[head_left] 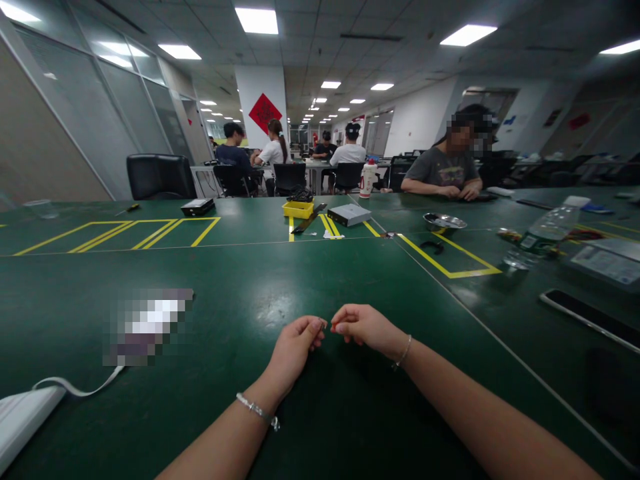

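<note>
Just above the green table (pixel 225 293), near the middle of the view, my two hands face each other with fingertips almost meeting. My left hand (pixel 296 343) is closed in a pinch of thumb and forefinger; a tiny pale bit shows at its tips, too small to name. My right hand (pixel 369 328) pinches too, with a small reddish spot at its fingertips that I cannot make out. A narrow gap separates the two pinches. Each wrist wears a bracelet.
A phone on a white cable lies left, blurred out. Farther back are a yellow bin (pixel 299 211), a silver box-shaped device (pixel 349 214), a metal bowl (pixel 445 222) and a black drive (pixel 198 207). A water bottle (pixel 543 237) and dark phone (pixel 593 319) lie right. A person sits opposite.
</note>
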{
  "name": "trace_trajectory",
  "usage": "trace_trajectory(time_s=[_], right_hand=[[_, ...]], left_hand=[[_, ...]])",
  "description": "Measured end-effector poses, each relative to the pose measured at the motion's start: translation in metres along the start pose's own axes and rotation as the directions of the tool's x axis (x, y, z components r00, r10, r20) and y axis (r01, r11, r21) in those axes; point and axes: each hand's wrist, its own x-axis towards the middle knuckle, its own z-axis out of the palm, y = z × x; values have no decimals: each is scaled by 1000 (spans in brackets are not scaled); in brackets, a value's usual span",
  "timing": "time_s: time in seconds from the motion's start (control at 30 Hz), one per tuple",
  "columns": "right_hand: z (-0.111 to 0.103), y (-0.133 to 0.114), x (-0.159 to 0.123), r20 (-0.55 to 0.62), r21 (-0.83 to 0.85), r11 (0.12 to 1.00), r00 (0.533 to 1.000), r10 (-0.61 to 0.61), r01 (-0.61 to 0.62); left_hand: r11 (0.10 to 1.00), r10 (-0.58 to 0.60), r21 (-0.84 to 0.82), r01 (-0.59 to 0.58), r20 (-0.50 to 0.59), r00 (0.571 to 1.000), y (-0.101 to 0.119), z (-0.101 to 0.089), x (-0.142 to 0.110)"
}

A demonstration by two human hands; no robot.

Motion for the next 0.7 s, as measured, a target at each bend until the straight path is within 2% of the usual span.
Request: trace_trajectory(time_s=[0.3,0.4,0.53,0.7], right_hand=[[4,-3,0,-45,91,996,999,-10,14],[9,-3,1,-101,132,991,995,-14,28],[18,0,2,-172,164,985,985,-16,45],[29,3,2,-229,231,972,973,3,51]], left_hand=[[997,33,73,-28,-70,997,-2,2,1],[992,51,122,-38,-102,993,-1,3,0],[952,179,271,-141,-122,976,0,5,-3],[846,355,459,-272,-104,929,-2,6,-6]])
